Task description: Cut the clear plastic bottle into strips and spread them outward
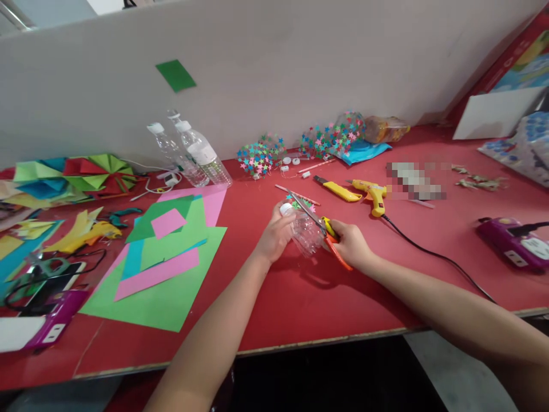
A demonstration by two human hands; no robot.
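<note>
My left hand (278,233) grips a clear plastic bottle piece (306,236) near its white cap (286,209). The piece looks like the upper part of a bottle, its wide end turned toward my right. In my right hand (349,243) are scissors (330,229) with orange and yellow handles. Their blades point up and left, lying across or just above the bottle piece; whether they touch the plastic I cannot tell. Small star shapes (302,203) show just behind the bottle piece, beside a thin striped straw (306,196).
A yellow utility knife (341,190) and a corded yellow glue gun (374,193) lie behind my right hand. Star-covered bottle parts (256,160) and upright plastic bottles (206,153) stand along the wall. Coloured paper sheets (189,303) spread at left. A purple power strip (514,243) sits at right.
</note>
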